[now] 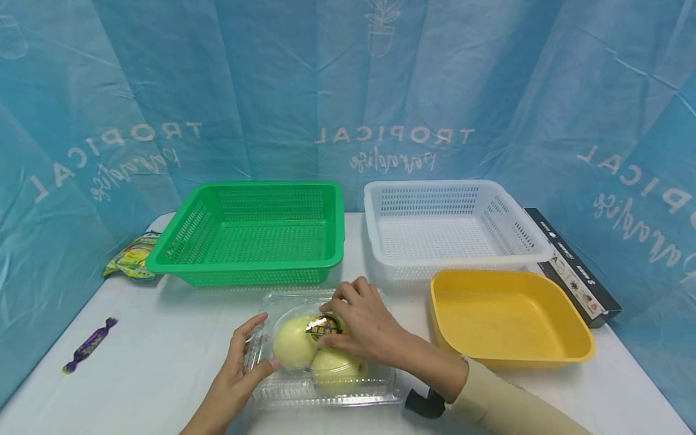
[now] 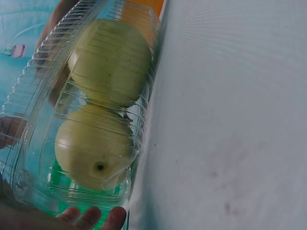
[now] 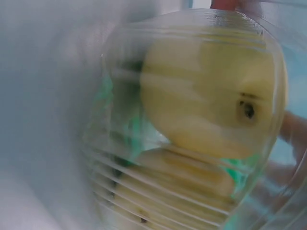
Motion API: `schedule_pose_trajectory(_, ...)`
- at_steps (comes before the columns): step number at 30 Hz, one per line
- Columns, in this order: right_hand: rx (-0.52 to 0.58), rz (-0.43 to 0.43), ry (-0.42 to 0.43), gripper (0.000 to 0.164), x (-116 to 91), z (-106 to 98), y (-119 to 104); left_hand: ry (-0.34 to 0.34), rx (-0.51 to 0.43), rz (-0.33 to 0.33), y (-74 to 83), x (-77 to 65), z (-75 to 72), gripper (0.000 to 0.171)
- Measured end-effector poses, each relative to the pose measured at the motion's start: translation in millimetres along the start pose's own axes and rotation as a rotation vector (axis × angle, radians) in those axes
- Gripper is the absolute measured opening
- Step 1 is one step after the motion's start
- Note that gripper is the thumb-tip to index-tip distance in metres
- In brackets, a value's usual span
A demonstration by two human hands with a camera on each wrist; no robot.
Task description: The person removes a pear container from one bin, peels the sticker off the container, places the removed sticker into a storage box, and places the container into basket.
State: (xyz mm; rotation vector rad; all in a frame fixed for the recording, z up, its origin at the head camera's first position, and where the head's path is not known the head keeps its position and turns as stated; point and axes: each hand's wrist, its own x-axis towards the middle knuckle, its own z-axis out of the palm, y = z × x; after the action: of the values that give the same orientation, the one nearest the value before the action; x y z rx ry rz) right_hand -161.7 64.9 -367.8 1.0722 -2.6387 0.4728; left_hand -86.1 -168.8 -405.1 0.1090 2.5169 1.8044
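Observation:
A clear plastic clamshell box stands on the table in front of me, its lid down over round, pale yellow fruits that look like pears. My left hand holds the box at its left side, thumb on the lid and fingers along the edge. In the left wrist view, those fingertips show at the box's end. Over the lid, my right hand has curled fingers and thumb pinching a black and gold sticker. The right wrist view shows a fruit close through blurred plastic.
Behind the box stand a green basket and a white basket. A yellow basin lies right, beside a long black box. Leftward are a purple wrapped candy and a yellow-green packet. A black object sits by my right forearm.

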Motion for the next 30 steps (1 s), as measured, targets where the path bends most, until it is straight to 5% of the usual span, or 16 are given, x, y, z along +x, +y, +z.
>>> schedule_pose_trajectory(30, 0.061, -0.053, 0.005, 0.035, -2.4, -0.8, -0.7, 0.007, -0.007, 0.006, 0.4, -1.0, 0.9, 0.068)
